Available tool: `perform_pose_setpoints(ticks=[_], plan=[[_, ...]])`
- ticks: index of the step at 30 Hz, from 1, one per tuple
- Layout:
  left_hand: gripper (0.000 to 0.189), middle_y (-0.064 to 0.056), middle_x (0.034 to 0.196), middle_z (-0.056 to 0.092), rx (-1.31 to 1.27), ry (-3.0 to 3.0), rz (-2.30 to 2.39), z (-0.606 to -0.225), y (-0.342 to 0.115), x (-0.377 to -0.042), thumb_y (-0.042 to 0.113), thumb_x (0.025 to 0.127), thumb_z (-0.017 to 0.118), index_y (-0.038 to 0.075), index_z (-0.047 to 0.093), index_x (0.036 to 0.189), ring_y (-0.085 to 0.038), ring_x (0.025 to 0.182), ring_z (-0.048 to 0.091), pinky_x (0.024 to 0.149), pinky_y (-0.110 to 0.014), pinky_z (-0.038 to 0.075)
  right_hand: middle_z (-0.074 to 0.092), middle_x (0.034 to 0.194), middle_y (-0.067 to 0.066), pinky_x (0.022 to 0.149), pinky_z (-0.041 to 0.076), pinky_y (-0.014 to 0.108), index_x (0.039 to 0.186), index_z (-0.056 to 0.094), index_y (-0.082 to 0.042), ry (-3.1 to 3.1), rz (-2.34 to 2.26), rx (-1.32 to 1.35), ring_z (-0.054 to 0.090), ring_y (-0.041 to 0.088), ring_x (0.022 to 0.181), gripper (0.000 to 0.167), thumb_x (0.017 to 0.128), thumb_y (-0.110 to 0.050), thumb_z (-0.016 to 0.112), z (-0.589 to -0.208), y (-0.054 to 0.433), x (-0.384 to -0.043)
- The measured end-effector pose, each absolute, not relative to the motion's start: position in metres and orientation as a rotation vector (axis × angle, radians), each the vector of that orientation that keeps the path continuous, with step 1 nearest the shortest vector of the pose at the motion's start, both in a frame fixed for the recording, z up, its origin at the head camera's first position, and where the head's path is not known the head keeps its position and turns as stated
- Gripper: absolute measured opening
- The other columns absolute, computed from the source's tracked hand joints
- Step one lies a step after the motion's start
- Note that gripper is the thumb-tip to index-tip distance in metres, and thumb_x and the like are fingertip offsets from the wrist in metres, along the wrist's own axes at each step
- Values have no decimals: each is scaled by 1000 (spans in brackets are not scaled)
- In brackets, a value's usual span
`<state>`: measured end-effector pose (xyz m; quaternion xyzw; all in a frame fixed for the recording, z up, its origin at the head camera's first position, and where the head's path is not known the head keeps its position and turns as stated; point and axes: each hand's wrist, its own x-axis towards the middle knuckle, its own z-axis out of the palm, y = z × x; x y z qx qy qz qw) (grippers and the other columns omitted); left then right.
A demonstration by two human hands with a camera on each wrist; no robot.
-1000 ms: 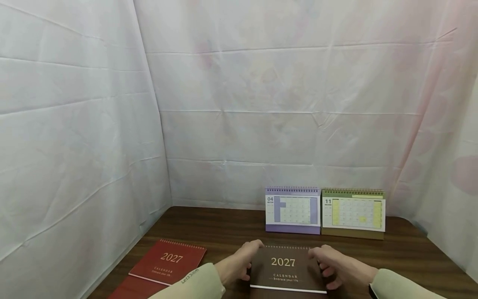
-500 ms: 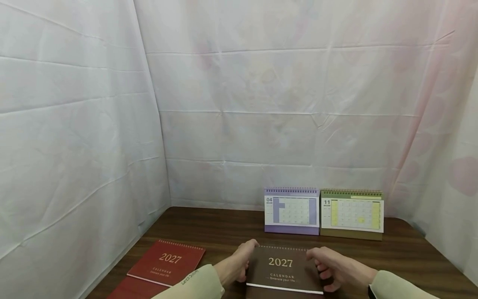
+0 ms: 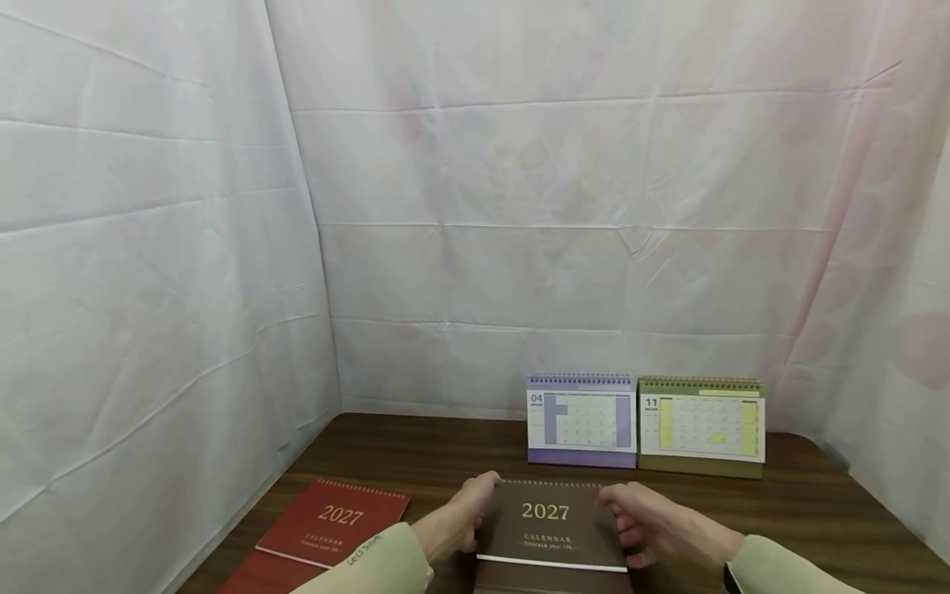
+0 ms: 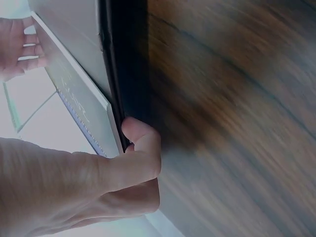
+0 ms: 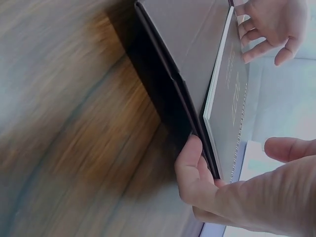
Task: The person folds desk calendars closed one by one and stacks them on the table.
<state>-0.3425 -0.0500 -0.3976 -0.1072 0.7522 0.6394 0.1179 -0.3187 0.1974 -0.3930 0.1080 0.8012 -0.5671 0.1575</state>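
Note:
A brown desk calendar (image 3: 551, 525) marked 2027 lies flat at the front middle, spiral side away from me. My left hand (image 3: 462, 513) holds its left edge and my right hand (image 3: 656, 521) its right edge. In the left wrist view, curled fingers (image 4: 140, 143) grip the edge of the brown base. The right wrist view has fingers (image 5: 190, 163) curled at the other edge, with the thumb (image 5: 284, 148) standing off the cover. A dark shadow runs beneath the base, which looks slightly raised off the wood.
A red 2027 calendar (image 3: 337, 520) lies to the left, partly behind the left sleeve (image 3: 382, 561). At the back right, a purple calendar (image 3: 581, 421) and a green calendar (image 3: 701, 427) stand side by side on the dark wooden table (image 3: 416, 450). White cloth (image 3: 475, 272) hangs behind.
Both hands have shifted the brown calendar a little to the left and slightly away from me. The red, purple and green calendars stay where they were.

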Motion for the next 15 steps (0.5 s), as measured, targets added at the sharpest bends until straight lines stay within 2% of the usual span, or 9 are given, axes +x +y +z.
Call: perform_pose_setpoints(ticks=[4, 7, 15], plan=[[43, -23, 103, 47, -297, 2210, 1869, -395, -61, -344, 32, 88, 50, -1, 48, 115, -32, 91, 51, 75, -45, 52, 35, 58, -7, 63, 52, 43, 67, 39, -17, 2316, -1653, 278, 34, 9, 53, 24, 84, -25, 55, -390, 187, -321], [45, -24, 107, 48, -285, 2235, 1876, -394, -70, -346, 30, 88, 48, -2, 46, 120, -34, 92, 52, 73, -44, 52, 36, 59, -6, 63, 53, 44, 71, 39, -15, 2312, -1672, 255, 34, 9, 53, 23, 84, -24, 55, -389, 178, -323], [33, -19, 100, 53, -198, 2372, 1841, -396, -90, -354, 26, 92, 41, -3, 54, 104, -27, 85, 55, 70, -35, 47, 36, 60, -4, 60, 55, 46, 73, 37, -14, 2283, -1736, 210, 38, 9, 51, 23, 83, -22, 57, -384, 154, -326]])
